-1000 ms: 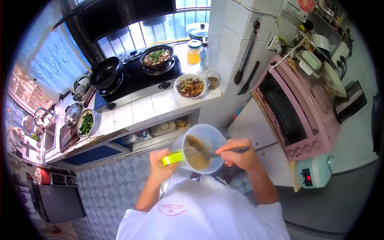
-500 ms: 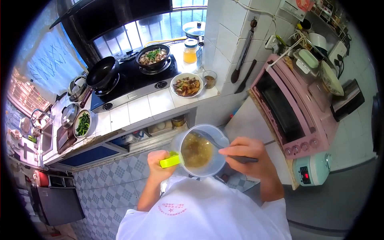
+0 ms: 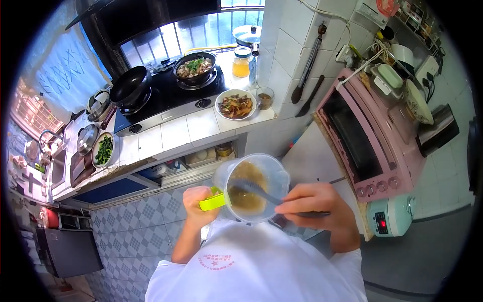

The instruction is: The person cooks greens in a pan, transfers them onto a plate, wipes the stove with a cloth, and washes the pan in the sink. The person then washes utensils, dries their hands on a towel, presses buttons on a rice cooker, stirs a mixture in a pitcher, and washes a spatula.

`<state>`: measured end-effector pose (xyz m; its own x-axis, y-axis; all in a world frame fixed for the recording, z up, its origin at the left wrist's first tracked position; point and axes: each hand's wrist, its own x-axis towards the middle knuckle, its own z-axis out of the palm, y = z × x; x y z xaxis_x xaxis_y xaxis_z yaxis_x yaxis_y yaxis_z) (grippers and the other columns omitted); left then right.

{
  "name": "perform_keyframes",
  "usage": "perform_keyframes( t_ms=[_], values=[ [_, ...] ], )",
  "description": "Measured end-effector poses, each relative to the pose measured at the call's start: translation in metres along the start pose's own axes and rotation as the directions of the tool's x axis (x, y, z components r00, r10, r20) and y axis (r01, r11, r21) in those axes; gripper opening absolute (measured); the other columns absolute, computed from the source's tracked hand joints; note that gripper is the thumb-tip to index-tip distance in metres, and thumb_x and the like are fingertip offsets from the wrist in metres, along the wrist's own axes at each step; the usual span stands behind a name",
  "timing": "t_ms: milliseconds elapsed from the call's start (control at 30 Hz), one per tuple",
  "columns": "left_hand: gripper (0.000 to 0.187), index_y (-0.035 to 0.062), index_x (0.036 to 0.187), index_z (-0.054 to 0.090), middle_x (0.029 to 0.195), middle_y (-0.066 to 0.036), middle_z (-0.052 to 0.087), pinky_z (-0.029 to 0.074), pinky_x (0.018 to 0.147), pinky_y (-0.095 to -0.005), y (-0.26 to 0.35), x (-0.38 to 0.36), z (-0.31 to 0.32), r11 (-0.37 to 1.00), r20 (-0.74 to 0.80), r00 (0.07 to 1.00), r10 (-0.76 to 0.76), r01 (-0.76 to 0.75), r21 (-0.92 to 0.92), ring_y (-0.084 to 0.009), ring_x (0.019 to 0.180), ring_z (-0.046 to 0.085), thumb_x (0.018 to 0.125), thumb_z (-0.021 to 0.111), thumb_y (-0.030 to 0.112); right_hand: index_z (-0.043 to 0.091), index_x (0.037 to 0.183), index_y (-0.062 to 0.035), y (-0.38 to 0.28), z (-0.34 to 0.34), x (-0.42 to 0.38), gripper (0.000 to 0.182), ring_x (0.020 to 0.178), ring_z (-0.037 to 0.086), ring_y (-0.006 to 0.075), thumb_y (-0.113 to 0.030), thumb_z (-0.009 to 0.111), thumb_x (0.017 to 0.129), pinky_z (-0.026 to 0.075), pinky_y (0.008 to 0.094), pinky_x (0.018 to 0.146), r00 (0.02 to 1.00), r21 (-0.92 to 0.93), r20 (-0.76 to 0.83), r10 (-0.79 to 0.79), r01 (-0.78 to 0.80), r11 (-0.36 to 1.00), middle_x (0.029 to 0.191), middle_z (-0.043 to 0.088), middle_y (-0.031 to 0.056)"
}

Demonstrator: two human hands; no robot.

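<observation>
A clear plastic jug (image 3: 275, 173) with cloudy yellow-brown liquid (image 3: 251, 201) is held in front of my chest. My left hand (image 3: 200, 205) is wrapped round its lime-green handle (image 3: 213, 201). My right hand (image 3: 311, 205), at the jug's right side, grips a grey utensil (image 3: 264, 194) that reaches over the rim. The utensil's head is at the left inside of the jug, at the liquid; its exact shape is hard to make out.
Along the counter (image 3: 176, 132) stand a bowl of greens (image 3: 103, 149), a black wok (image 3: 130, 86), a pot of food (image 3: 195, 68), a plated dish (image 3: 235, 104) and a glass cup (image 3: 264, 98). A pink oven (image 3: 372, 136) and green cooker (image 3: 395, 217) are at right.
The utensil has moved left across the jug, its head now nearer the handle side. My right hand has shifted slightly, and the liquid's surface looks different.
</observation>
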<state>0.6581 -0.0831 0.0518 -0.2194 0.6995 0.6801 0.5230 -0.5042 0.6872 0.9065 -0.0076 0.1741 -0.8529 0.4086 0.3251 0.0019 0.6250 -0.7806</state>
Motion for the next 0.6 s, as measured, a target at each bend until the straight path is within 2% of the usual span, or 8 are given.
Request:
perform_keyframes(
  t_ms=[67,167,267,300,367,433,533,600],
  values=[
    [0.019,0.0037,0.053,0.042,0.047,-0.005,0.042,0.032,0.040,-0.0228,0.000,0.000,0.001,1.000,-0.005,1.000,0.017,-0.017,0.007,-0.0162,0.038,0.041,0.054,0.061,-0.001,0.063,0.089,-0.0033,0.003,0.003,0.002,0.023,0.060,0.056,0.0218,0.001,0.062,0.067,0.043,0.0280,0.052,0.989,-0.192,-0.131,-0.062,0.036,0.981,0.076,0.057,0.0085],
    [0.021,0.0043,0.052,0.041,0.046,-0.004,0.040,0.030,0.039,-0.0232,0.000,0.001,0.002,0.999,-0.027,1.000,0.009,-0.008,0.037,-0.0153,0.037,0.038,0.054,0.061,-0.001,0.063,0.088,-0.0031,0.020,0.015,0.005,0.020,0.059,0.055,0.0223,-0.001,0.061,0.067,0.043,0.0291,0.051,0.986,-0.254,-0.167,-0.006,-0.037,0.967,0.075,0.056,0.0094],
    [0.022,0.0047,0.051,0.041,0.045,-0.004,0.039,0.028,0.039,-0.0236,-0.003,-0.005,0.004,0.998,-0.047,0.998,-0.037,0.040,0.055,-0.0140,0.037,0.037,0.055,0.062,-0.001,0.063,0.085,-0.0032,0.032,0.032,0.003,0.017,0.056,0.054,0.0212,-0.002,0.061,0.069,0.042,0.0285,0.049,0.977,-0.157,-0.188,0.102,-0.132,0.979,0.072,0.056,0.0096],
    [0.020,0.0040,0.052,0.043,0.046,-0.005,0.039,0.029,0.039,-0.0245,-0.002,-0.006,0.005,0.993,-0.048,0.994,-0.097,0.100,0.068,-0.0163,0.037,0.038,0.056,0.062,-0.001,0.063,0.084,-0.0033,0.033,0.035,0.003,0.016,0.056,0.053,0.0201,-0.002,0.061,0.069,0.041,0.0276,0.049,0.968,-0.086,-0.183,0.174,-0.192,0.978,0.071,0.056,0.0091],
    [0.019,0.0033,0.052,0.045,0.046,-0.007,0.040,0.029,0.039,-0.0255,-0.004,-0.008,0.003,0.983,-0.056,0.986,-0.160,0.164,0.086,-0.0186,0.037,0.039,0.057,0.062,0.000,0.064,0.084,-0.0036,0.032,0.036,0.001,0.017,0.055,0.054,0.0188,-0.001,0.061,0.068,0.041,0.0267,0.049,0.961,-0.039,-0.199,0.193,-0.204,0.978,0.071,0.056,0.0085],
    [0.019,0.0023,0.052,0.045,0.045,-0.006,0.040,0.029,0.039,-0.0251,-0.006,-0.011,0.001,0.954,-0.094,0.953,-0.287,0.293,0.058,-0.0133,0.038,0.038,0.059,0.063,0.001,0.064,0.084,-0.0039,0.026,0.033,-0.001,0.018,0.055,0.054,0.0175,0.000,0.061,0.067,0.041,0.0259,0.049,0.953,0.009,-0.211,0.219,-0.222,0.975,0.070,0.056,0.0079],
    [0.021,0.0017,0.052,0.044,0.045,-0.004,0.040,0.027,0.040,-0.0237,-0.020,-0.019,-0.006,0.917,-0.138,0.909,-0.394,0.398,0.001,-0.0078,0.041,0.037,0.060,0.063,0.001,0.065,0.087,-0.0028,0.007,0.024,-0.001,0.025,0.057,0.055,0.0164,0.005,0.064,0.063,0.042,0.0236,0.050,0.982,0.005,-0.175,0.070,-0.071,0.997,0.072,0.057,0.0081],
    [0.021,0.0015,0.051,0.044,0.045,-0.002,0.039,0.027,0.040,-0.0231,-0.025,-0.019,-0.010,0.912,-0.166,0.899,-0.406,0.410,-0.012,-0.0065,0.042,0.036,0.060,0.063,0.001,0.065,0.087,-0.0023,0.009,0.026,-0.002,0.026,0.057,0.055,0.0167,0.005,0.064,0.062,0.042,0.0233,0.050,0.981,-0.035,-0.196,0.011,-0.019,0.999,0.073,0.057,0.0087]
  ],
)
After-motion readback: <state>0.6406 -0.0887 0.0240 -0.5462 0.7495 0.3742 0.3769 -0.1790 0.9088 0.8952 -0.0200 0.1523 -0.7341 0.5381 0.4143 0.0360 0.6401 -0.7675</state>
